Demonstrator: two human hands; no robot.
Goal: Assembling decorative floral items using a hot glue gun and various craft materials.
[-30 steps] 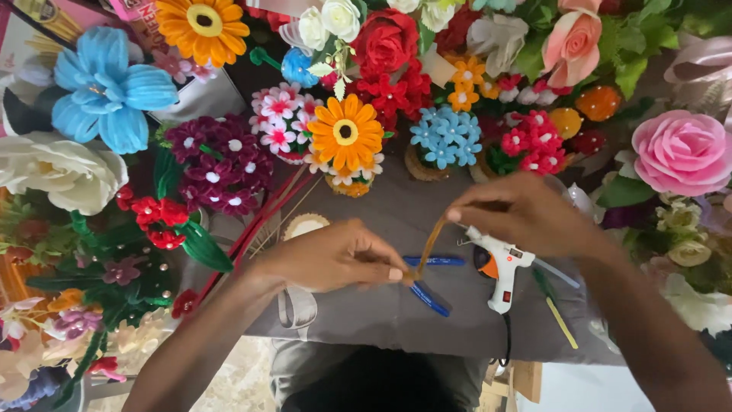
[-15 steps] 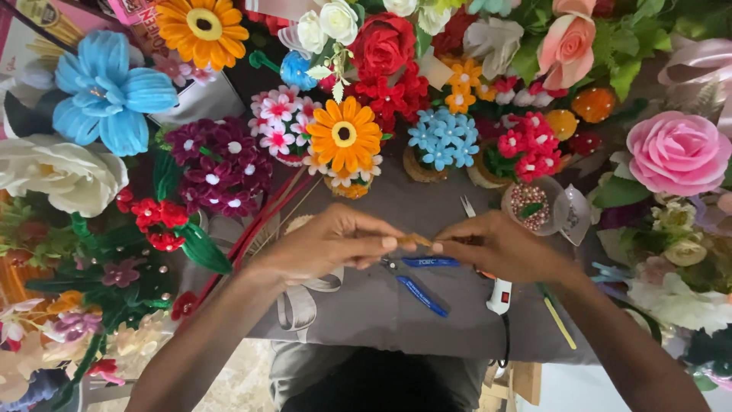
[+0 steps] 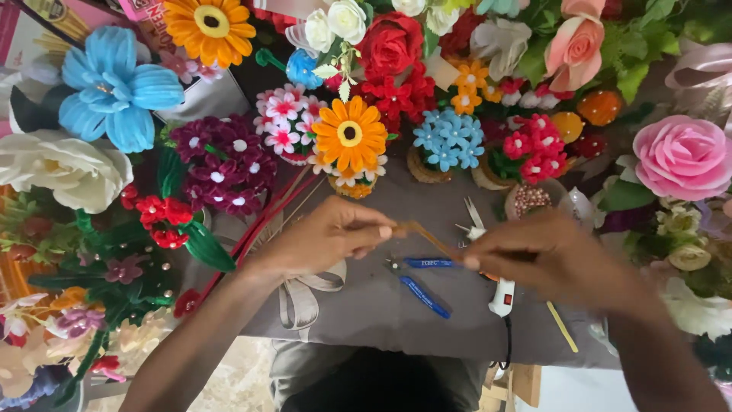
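Observation:
My left hand (image 3: 324,236) pinches one end of a thin brown pipe cleaner (image 3: 425,236) above the grey table (image 3: 366,305). My right hand (image 3: 545,255) grips the other end, the strand stretched between the two hands. Blue-handled pliers (image 3: 427,278) lie on the table just below the strand. A white glue gun (image 3: 502,296) lies under my right hand, mostly hidden by it.
Handmade flowers ring the work area: a blue flower (image 3: 114,84), a white one (image 3: 57,168), an orange daisy (image 3: 349,133), a red rose (image 3: 389,42), a pink rose (image 3: 682,156). A small bowl of beads (image 3: 528,200), scissors (image 3: 473,217) and red stems (image 3: 263,221) lie nearby.
My right hand has come down and toward me, away from the glue gun's top. Both hands now hold the brown strand closer to level; the left hand rose slightly.

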